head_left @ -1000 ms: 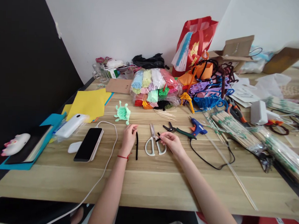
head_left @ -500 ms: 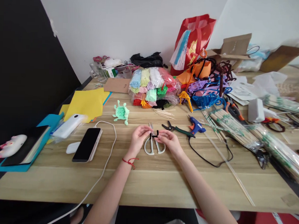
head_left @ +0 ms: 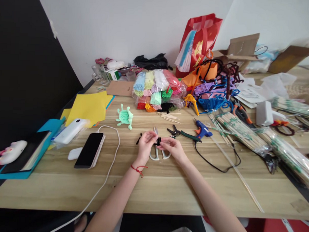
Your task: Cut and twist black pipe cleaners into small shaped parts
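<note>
Between the fingertips of both hands is a short bent piece of black pipe cleaner (head_left: 158, 142). My left hand (head_left: 146, 145) pinches its left part and my right hand (head_left: 174, 147) its right part. Beneath them on the table lie white-handled scissors (head_left: 155, 156), blades pointing away and partly covered by my fingers. Another small black piece (head_left: 138, 139) lies just left of my left hand. Beyond it sits a mint-green fuzzy turtle-like figure (head_left: 125, 117) with several knobbed limbs. To the right are dark wire cutters (head_left: 174, 131) and a blue glue gun (head_left: 203, 130).
A phone (head_left: 89, 150) on a white cable lies at left, near yellow sheets (head_left: 87, 108). Bagged bundles of coloured pipe cleaners (head_left: 158, 85) stand at the back. Bagged wooden sticks (head_left: 242, 131) and a clear glue stick (head_left: 243, 181) lie at right, with loose sticks (head_left: 169, 117) mid-table.
My hands have come closer together, the left shifting slightly right. The black piece between them looks more folded. A second black piece now shows beside my left hand.
</note>
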A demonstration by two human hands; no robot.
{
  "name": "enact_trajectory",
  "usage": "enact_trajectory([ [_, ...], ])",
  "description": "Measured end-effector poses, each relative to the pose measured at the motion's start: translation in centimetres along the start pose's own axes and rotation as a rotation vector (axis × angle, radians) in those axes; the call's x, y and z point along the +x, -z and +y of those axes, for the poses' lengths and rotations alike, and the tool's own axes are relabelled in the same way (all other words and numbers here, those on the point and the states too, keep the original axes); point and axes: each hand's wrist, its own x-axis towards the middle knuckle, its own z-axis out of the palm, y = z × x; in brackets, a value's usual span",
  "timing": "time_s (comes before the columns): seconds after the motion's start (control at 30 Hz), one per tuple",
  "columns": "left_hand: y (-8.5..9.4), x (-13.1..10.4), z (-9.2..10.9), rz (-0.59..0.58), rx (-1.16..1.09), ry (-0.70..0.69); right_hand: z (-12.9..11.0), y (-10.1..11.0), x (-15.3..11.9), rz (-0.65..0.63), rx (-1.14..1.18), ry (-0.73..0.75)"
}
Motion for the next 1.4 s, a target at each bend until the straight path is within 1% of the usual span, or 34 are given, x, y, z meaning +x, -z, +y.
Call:
enact_trajectory([
  [0.2,-0.6,-0.4,-0.2,0.028,0.027,-0.044,0.0,-0.3,-0.1,0.001,-0.007,-0.015],
  [0.33,-0.8,-0.8,0.2,0.003,0.043,-0.081,-0.1,-0.2,-0.2,0.007,0.016,-0.043],
  [0.47,-0.8,-1.3,0.7,-0.039,0.115,-0.161,-0.4,0.0,-0.2,0.010,-0.013,-0.044],
  [0.53,-0.8,-1.5,1.0,-0.059,0.190,-0.215,-0.5,0.1,-0.2,0.009,-0.055,-0.014],
  [0.67,-0.4,-1.5,1.8,-0.109,0.464,-0.391,-0.6,0.2,-0.1,0.004,-0.103,0.050],
  [0.73,-0.2,-1.4,2.1,-0.134,0.567,-0.460,-0.6,0.2,-0.1,-0.003,-0.102,0.054],
  [0.93,0.3,-1.3,2.4,-0.198,0.769,-0.613,-0.4,0.5,-0.1,-0.014,-0.066,0.047],
  [1.07,0.4,-1.2,2.6,-0.227,0.861,-0.653,-0.3,0.7,0.1,0.012,-0.057,0.053],
  [1.2,0.5,-1.2,2.8,-0.301,0.933,-0.675,-0.4,0.8,0.1,0.041,-0.066,0.061],
  [1.4,0.9,-0.8,3.0,-0.376,0.925,-0.699,-0.6,0.8,0.1,0.035,-0.063,0.055],
])
